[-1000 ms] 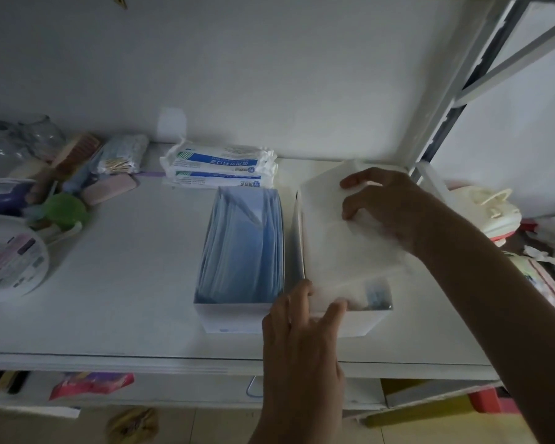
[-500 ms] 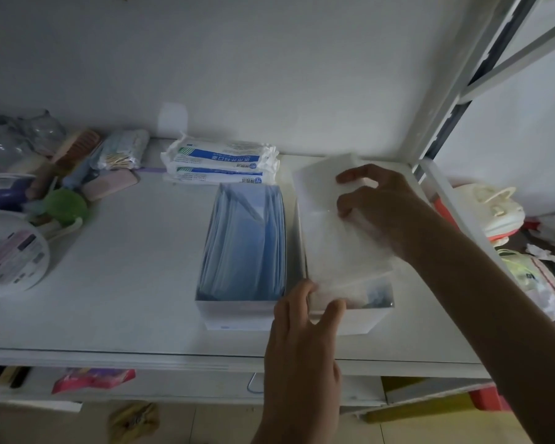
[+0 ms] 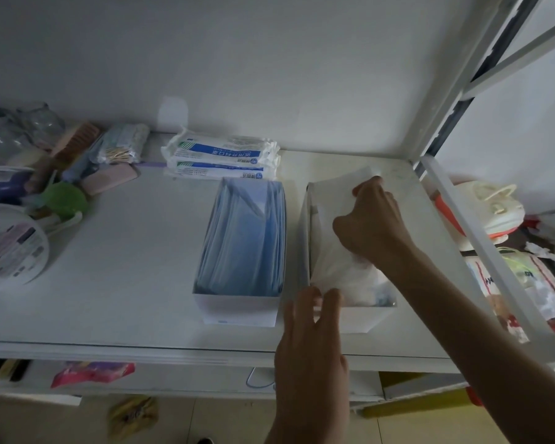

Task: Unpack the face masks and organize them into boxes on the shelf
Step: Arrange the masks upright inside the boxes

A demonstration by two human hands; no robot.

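One white mask stack [image 3: 330, 200] lies lengthwise front-to-back in right box [image 3: 366, 318].

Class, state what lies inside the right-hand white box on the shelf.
A stack of white masks, gripped by the right hand, with the left hand at its near end. Whatever lies beneath is covered.
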